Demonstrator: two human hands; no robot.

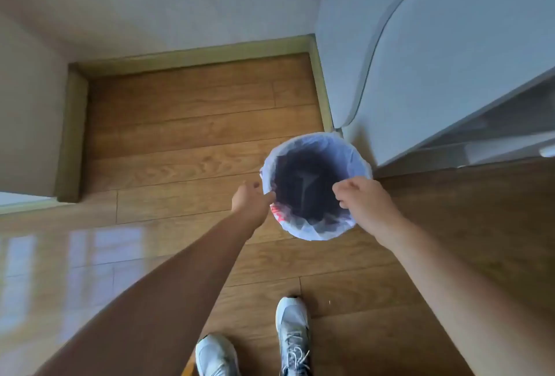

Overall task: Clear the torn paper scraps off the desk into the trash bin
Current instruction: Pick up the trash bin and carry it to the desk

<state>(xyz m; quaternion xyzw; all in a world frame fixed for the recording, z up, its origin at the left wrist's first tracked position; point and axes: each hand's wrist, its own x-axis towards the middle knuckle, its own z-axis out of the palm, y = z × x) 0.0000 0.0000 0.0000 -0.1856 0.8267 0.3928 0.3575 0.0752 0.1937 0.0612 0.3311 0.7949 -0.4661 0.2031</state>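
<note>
A round trash bin (pixel 354 156) with a white plastic liner stands on the wooden floor, just below a white cabinet. Its inside is dark, and I make out no paper scraps there or in my hands. My left hand (pixel 250 204) is at the bin's left rim, thumb inside and fingers outside, pinching it. My right hand (pixel 365 204) is curled over the front right rim and grips it. The desk is out of view.
A white cabinet or appliance (pixel 435 60) rises at the right, close behind the bin. White walls with a wooden skirting board (pixel 192 57) close off the corner beyond. My two white sneakers (pixel 292 336) stand on the floor boards at the bottom.
</note>
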